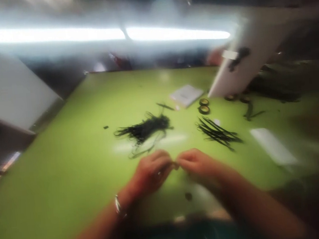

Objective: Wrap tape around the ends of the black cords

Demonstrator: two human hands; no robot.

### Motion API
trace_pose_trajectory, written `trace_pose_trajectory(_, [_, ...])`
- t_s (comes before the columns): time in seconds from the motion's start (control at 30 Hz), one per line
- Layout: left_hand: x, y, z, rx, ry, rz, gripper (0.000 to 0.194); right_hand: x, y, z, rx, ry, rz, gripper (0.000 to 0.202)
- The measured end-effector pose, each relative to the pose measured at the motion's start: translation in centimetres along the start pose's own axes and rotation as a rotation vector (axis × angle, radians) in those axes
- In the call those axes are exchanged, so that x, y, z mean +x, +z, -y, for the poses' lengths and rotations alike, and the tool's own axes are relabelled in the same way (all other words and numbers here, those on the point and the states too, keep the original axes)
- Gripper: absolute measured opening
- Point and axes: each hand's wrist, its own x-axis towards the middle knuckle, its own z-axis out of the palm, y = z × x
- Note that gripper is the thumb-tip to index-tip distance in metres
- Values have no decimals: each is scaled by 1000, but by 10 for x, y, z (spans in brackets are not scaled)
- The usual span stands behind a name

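My left hand and my right hand meet at the fingertips above the near part of the green table. Both are closed in a pinch. Something small sits between them, too blurred to make out. A bracelet circles my left wrist. Just beyond my left hand lies a tangled bundle of black cords, some ending in loops. Past my right hand, a looser group of black strips is spread out. A small dark piece rests on the table below my hands.
Two rolls of black tape stand near a white pad, with a thin dark pen-like item beside it. A white strip lies at right. White panels rise left and right. More dark cords lie behind the right panel.
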Motion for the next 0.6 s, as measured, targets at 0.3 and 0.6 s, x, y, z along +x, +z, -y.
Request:
trace_pose_trajectory(0.3, [7, -8, 2, -468, -572, 75, 21, 4, 4, -22, -785, -442, -458, 18])
trace_pose_trajectory(0.6, [7, -2, -5, -304, -471, -113, 11, 5, 25, -22, -818, -436, -590, 15])
